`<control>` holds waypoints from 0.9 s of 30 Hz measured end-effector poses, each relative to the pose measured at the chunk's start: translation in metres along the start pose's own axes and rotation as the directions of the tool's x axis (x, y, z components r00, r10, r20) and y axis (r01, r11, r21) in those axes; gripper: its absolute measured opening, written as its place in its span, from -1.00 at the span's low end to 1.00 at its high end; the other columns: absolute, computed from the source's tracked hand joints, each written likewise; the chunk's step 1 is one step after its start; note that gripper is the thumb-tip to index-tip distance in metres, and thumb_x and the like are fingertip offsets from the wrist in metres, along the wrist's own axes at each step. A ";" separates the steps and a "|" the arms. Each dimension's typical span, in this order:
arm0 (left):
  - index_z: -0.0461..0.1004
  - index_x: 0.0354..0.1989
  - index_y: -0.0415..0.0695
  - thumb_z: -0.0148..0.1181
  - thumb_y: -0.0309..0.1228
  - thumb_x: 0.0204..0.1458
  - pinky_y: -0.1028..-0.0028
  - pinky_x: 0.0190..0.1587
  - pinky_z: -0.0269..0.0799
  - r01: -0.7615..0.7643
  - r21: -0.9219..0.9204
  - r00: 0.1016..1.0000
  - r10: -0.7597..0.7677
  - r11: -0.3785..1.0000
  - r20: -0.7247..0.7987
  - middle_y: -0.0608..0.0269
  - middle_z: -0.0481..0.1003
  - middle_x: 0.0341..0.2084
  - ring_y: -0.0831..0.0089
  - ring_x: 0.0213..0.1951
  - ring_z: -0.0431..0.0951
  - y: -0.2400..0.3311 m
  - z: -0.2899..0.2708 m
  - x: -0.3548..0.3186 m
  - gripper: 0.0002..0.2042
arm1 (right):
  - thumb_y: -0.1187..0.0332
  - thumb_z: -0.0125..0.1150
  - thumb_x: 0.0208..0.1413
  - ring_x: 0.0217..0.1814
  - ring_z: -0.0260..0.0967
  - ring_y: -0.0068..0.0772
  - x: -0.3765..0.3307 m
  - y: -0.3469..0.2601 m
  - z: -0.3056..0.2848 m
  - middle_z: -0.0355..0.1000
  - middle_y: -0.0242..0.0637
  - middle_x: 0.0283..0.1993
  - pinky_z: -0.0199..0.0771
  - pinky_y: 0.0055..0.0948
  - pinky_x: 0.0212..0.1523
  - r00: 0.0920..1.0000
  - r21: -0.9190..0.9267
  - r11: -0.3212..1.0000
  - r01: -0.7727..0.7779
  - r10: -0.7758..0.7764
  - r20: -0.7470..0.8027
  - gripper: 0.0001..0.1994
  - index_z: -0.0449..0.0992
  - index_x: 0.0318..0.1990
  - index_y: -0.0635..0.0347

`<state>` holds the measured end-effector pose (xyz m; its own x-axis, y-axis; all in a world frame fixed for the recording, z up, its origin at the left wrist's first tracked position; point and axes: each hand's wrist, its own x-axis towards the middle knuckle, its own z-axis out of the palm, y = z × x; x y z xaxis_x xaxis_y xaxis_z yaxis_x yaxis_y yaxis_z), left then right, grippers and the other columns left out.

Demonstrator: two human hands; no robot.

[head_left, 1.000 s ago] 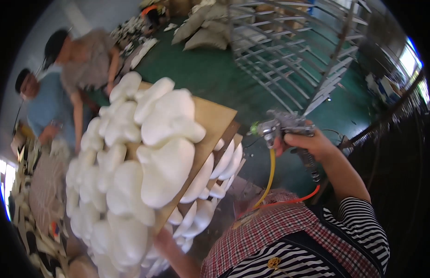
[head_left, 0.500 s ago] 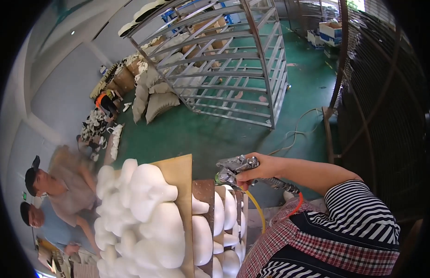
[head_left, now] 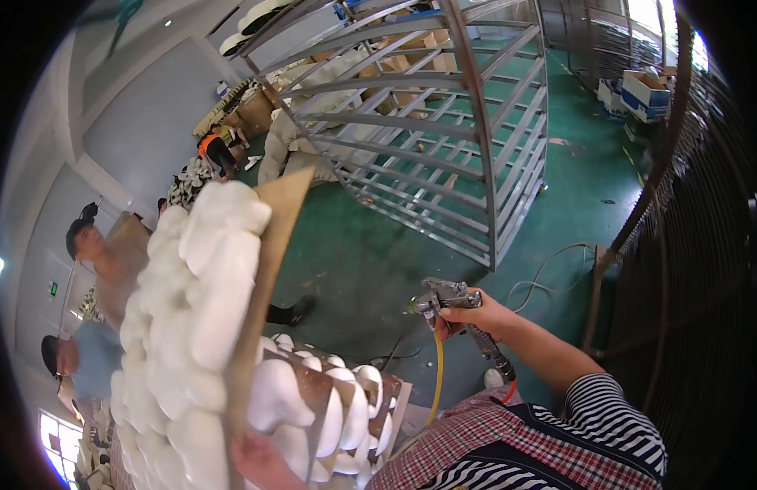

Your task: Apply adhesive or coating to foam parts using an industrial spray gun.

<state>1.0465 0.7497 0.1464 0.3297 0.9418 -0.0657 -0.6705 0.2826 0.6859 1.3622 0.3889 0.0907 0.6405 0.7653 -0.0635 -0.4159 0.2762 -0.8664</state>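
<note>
— What's the right hand (head_left: 476,314) doing?

— It's gripping a metal spray gun (head_left: 443,296), fingers (head_left: 458,310) curled tight around the handle, nozzle pointing left toward the boards. A yellow hose (head_left: 436,371) is hanging down from the gun, with a darker one running back along the forearm.

— And the other hand?

— The left hand (head_left: 260,461) is showing only at the bottom edge, holding up a brown board (head_left: 268,269) tilted steeply on edge. Its face is carrying rows of white foam-like moulded pieces (head_left: 203,278). I cannot tell how those fingers are sitting; most of the hand is hidden behind the board (only the heel of it is showing).

— So where's the gun relative to the board?

— Well to the right of it and lower, apart from it, roughly level with a second stack of boards with white pieces (head_left: 329,408) lying below.

— What worries you?

— The board is being balanced one-handed and leaning hard, so I'd judge it could slip or shed pieces onto the lower stack. The yellow hose is also dangling close to that stack's corner and could snag there if the gun swings.

— Anything around?

— A tall metal rack (head_left: 443,139) is standing on the green floor (head_left: 378,261) behind, and two other people (head_left: 93,253) are working at the left.
</note>
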 end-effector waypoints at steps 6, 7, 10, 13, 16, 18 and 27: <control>0.18 0.09 -0.44 -0.03 -0.51 0.10 0.54 -0.24 0.54 0.095 -0.045 0.963 -0.080 0.994 0.258 -0.22 0.36 -0.01 0.29 -0.17 0.51 -0.068 0.214 -0.023 -0.61 | 0.37 0.12 0.10 -0.37 0.44 -0.42 -0.014 -0.005 -0.111 0.45 -0.28 -0.39 0.48 -0.42 -0.31 0.971 0.182 0.983 -0.008 0.051 -0.235 -0.86 0.47 -0.26 0.25; 0.17 0.10 -0.45 -0.05 -0.54 0.10 0.54 -0.23 0.54 0.169 -0.055 0.913 -0.135 0.984 0.386 -0.25 0.34 0.00 0.29 -0.16 0.51 -0.080 0.233 -0.016 -0.61 | 0.37 0.12 0.10 -0.37 0.44 -0.42 -0.017 -0.005 -0.125 0.45 -0.28 -0.39 0.48 -0.42 -0.31 0.970 0.186 0.982 -0.005 0.050 -0.237 -0.86 0.47 -0.26 0.25; 0.15 0.10 -0.47 -0.07 -0.59 0.09 0.51 -0.20 0.54 0.124 -0.064 0.909 -0.088 0.990 0.407 -0.26 0.32 0.01 0.25 -0.11 0.50 -0.110 0.301 -0.006 -0.61 | 0.37 0.12 0.09 -0.37 0.44 -0.40 -0.027 -0.011 -0.149 0.45 -0.27 -0.38 0.49 -0.37 -0.31 0.944 0.272 0.962 0.030 0.062 -0.325 -0.84 0.47 -0.23 0.25; 0.13 0.09 -0.52 -0.12 -0.57 0.11 0.45 -0.16 0.53 0.169 -0.031 0.859 -0.132 0.985 0.495 -0.27 0.33 0.01 0.16 -0.07 0.49 -0.145 0.357 0.001 -0.62 | 0.38 0.09 0.10 -0.37 0.45 -0.32 -0.041 -0.010 -0.172 0.45 -0.23 -0.37 0.51 -0.29 -0.30 0.911 0.299 0.953 0.045 0.084 -0.405 -0.81 0.44 -0.18 0.28; 0.24 -0.02 -0.49 -0.06 -0.60 0.06 0.47 -0.27 0.50 0.222 0.002 0.809 -0.185 0.975 0.558 -0.23 0.42 -0.12 0.19 -0.16 0.51 -0.205 0.407 0.001 -0.70 | 0.40 0.08 0.09 -0.36 0.46 -0.28 -0.058 -0.002 -0.192 0.46 -0.20 -0.37 0.50 -0.27 -0.27 0.872 0.334 0.940 0.065 0.109 -0.477 -0.82 0.44 -0.19 0.30; 0.31 -0.10 -0.49 -0.07 -0.60 0.07 0.44 -0.33 0.52 0.220 0.022 0.880 -0.208 0.975 0.427 -0.19 0.47 -0.21 0.22 -0.27 0.54 -0.233 0.444 -0.009 -0.75 | 0.40 0.08 0.09 -0.36 0.46 -0.26 -0.064 0.002 -0.198 0.46 -0.19 -0.37 0.50 -0.26 -0.27 0.871 0.347 0.936 0.060 0.121 -0.477 -0.81 0.43 -0.19 0.30; 0.34 -0.22 -0.36 -0.01 -0.46 0.09 0.46 -0.40 0.56 0.152 0.152 0.803 -0.212 0.977 0.557 -0.02 0.49 -0.39 0.15 -0.34 0.56 -0.314 0.532 0.011 -0.81 | 0.39 0.05 0.08 -0.35 0.47 -0.20 -0.065 0.010 -0.179 0.47 -0.12 -0.34 0.51 -0.24 -0.26 0.875 0.317 0.948 -0.013 0.164 -0.455 -0.78 0.42 -0.18 0.35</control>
<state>1.6140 0.5750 0.3159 0.7768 0.5952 0.2057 -0.5039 0.3916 0.7699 1.4318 0.2383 -0.0026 0.7860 0.4508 -0.4230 -0.6075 0.4362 -0.6638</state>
